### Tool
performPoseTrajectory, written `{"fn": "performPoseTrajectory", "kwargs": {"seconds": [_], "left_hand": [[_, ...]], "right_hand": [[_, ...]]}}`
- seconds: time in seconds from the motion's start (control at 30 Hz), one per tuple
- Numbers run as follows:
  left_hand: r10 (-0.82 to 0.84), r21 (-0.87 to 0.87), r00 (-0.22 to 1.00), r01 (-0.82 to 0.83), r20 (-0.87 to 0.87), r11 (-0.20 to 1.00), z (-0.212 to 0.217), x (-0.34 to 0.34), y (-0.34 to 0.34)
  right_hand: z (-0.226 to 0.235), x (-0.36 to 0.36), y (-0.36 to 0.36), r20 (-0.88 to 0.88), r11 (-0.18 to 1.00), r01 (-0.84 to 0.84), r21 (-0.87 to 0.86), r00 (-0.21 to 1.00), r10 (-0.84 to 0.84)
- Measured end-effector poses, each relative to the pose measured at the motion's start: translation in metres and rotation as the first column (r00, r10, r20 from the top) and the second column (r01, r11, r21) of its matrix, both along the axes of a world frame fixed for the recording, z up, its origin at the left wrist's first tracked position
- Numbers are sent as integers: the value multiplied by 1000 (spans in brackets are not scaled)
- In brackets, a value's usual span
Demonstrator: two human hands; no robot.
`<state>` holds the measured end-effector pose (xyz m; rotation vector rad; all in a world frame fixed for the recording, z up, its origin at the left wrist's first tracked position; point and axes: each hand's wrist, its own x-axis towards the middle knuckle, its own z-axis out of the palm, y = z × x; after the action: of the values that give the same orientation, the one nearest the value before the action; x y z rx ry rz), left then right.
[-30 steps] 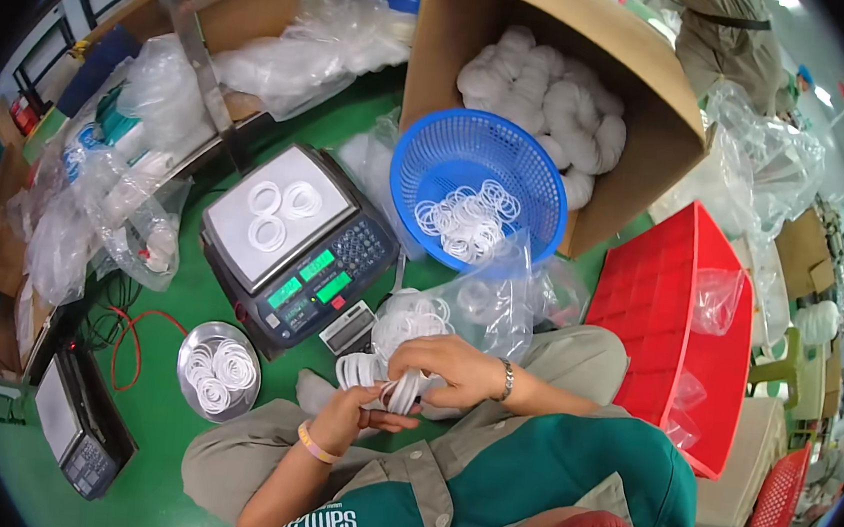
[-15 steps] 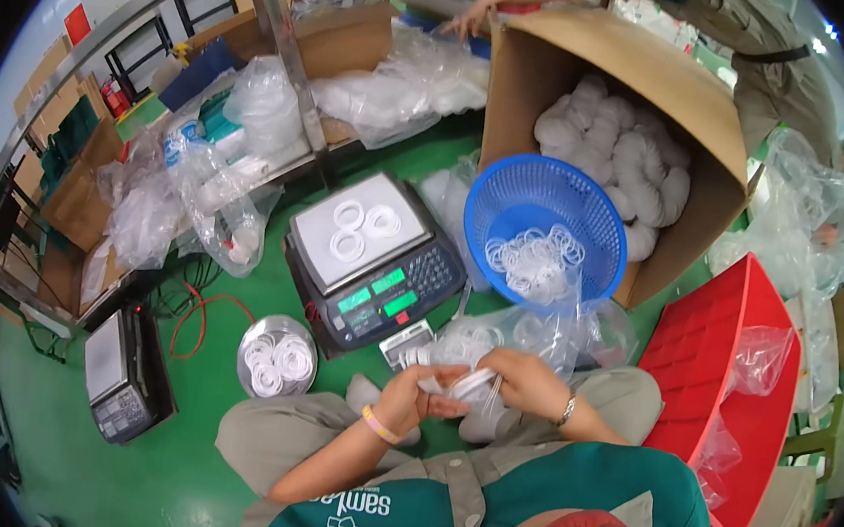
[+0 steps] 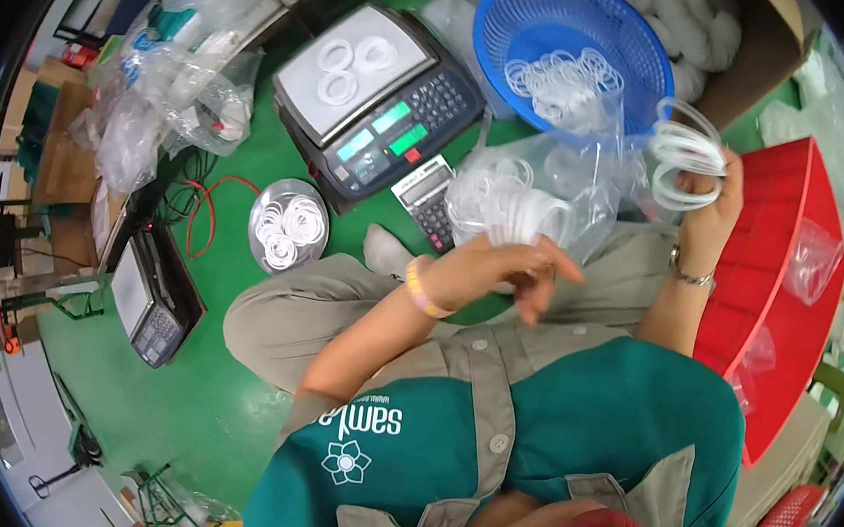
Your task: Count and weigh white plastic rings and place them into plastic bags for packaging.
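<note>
My right hand (image 3: pixel 714 199), raised to the right by the red bin, is closed on a loose bundle of white rings (image 3: pixel 687 156). In front of my lap is my left hand (image 3: pixel 507 271), its fingers stretched out and apart. Just beyond it lies a clear plastic bag (image 3: pixel 594 193) with a stack of white rings (image 3: pixel 522 215) at its near side, against or very close to the hand. More white rings (image 3: pixel 563 87) lie in a blue perforated basket (image 3: pixel 498 24). Three ring groups rest on the white pan of a digital scale (image 3: pixel 372 149).
A calculator (image 3: pixel 427 204) lies beside the scale. Left of my knee stands a round metal bowl (image 3: pixel 261 249) of white rings. A second scale (image 3: pixel 147 305) sits farther left. The red bin (image 3: pixel 780 245) is at my right, and a cardboard box (image 3: pixel 760 67) stands beyond the basket.
My hands have parted. The right one has moved up and right with white rings, while the left has opened near the bag. The whole view has tilted toward my body.
</note>
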<state>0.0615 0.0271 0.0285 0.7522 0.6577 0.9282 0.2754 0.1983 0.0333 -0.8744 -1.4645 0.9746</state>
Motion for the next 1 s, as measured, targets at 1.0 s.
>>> {"fn": "performPoseTrajectory", "kwargs": {"seconds": [1.0], "left_hand": [[208,-28,955,-219,-211,975,-24,-17,33]], "right_hand": [[-14,-52,-33,494,821,-571,0,714,496]]}}
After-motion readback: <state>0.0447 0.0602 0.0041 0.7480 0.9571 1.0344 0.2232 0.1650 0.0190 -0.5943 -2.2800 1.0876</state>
